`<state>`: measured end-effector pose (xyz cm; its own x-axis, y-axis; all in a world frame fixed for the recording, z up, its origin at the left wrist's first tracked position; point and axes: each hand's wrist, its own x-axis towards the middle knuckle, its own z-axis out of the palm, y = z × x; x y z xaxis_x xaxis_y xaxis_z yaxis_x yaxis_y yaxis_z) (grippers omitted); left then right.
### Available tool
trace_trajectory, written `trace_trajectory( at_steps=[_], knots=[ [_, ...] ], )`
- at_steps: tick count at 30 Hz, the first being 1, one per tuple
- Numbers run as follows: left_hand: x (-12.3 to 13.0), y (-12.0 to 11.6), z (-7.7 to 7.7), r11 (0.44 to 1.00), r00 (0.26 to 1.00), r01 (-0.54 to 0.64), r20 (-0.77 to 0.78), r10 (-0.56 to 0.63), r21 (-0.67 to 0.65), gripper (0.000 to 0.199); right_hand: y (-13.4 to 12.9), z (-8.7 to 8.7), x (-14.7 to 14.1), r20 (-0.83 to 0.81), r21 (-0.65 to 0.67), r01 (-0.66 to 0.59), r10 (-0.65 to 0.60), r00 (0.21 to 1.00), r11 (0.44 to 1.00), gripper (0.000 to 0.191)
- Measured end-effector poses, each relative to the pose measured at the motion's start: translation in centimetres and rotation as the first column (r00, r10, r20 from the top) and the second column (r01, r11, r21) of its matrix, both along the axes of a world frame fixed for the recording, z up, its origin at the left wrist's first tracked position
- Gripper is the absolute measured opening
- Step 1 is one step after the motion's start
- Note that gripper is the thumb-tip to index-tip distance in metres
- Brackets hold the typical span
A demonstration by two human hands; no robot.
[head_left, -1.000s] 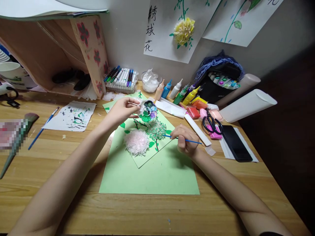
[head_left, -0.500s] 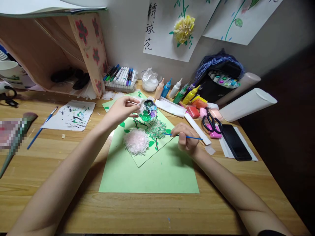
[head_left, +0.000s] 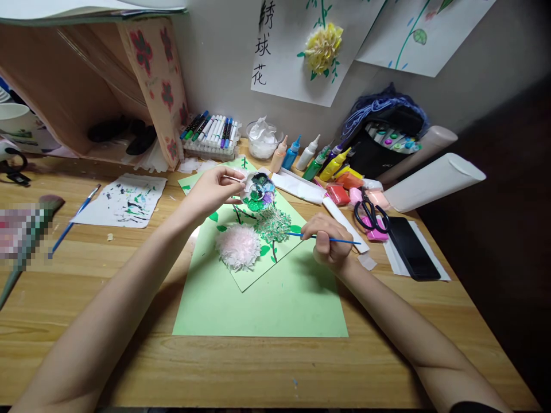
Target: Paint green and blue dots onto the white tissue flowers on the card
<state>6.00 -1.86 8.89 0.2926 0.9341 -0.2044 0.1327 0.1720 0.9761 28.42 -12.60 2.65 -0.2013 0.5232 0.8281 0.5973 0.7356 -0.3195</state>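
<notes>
My left hand (head_left: 221,186) pinches the rim of a small paint palette (head_left: 263,191) with green, dark, blue and purple paint in its wells. The palette hangs over a light green card (head_left: 247,281) that bears painted leaves and stems. Closed around a blue paintbrush (head_left: 333,239), my right hand (head_left: 327,238) keeps its tip at the right side of a green-and-white paper flower (head_left: 274,223). A pink-white fluffy paper flower (head_left: 238,246) sits to the left on the same card. Beneath lies a larger green sheet (head_left: 262,312).
Paint bottles (head_left: 307,158) and a marker set (head_left: 210,135) line the back. Scissors (head_left: 371,217) and a phone (head_left: 414,248) lie at right. On the left are a paint-stained tissue (head_left: 123,201), another brush (head_left: 75,221) and a pink box (head_left: 150,86).
The right hand and brush have shifted very slightly to the right. The palette stays in the left hand, almost in the same place.
</notes>
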Motion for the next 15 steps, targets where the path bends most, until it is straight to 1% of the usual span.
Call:
trace_trajectory(
  at_steps=[3, 8, 12, 15],
  knots=[
    [0.00, 0.00, -0.01, 1.000, 1.000, -0.003, -0.002, 0.003, 0.002, 0.020, 0.02, 0.08, 0.02, 0.021, -0.003, 0.007, -0.007, 1.000, 1.000, 0.036],
    [-0.02, 0.08, -0.13, 1.000, 1.000, 0.005, -0.001, -0.005, 0.003, 0.020, 0.02, 0.22, 0.00, -0.023, 0.004, 0.004, -0.004, 1.000, 1.000, 0.034],
    [-0.06, 0.07, -0.15, 1.000, 1.000, 0.013, 0.006, -0.013, 0.002, 0.019, 0.06, 0.12, 0.03, 0.033, -0.010, -0.031, 0.031, 0.999, 0.999, 0.033],
    [-0.04, 0.01, -0.08, 1.000, 1.000, 0.006, 0.001, -0.006, -0.001, 0.020, 0.09, 0.06, 0.15, 0.032, 0.005, -0.013, 0.013, 0.999, 1.000, 0.032]
  ],
)
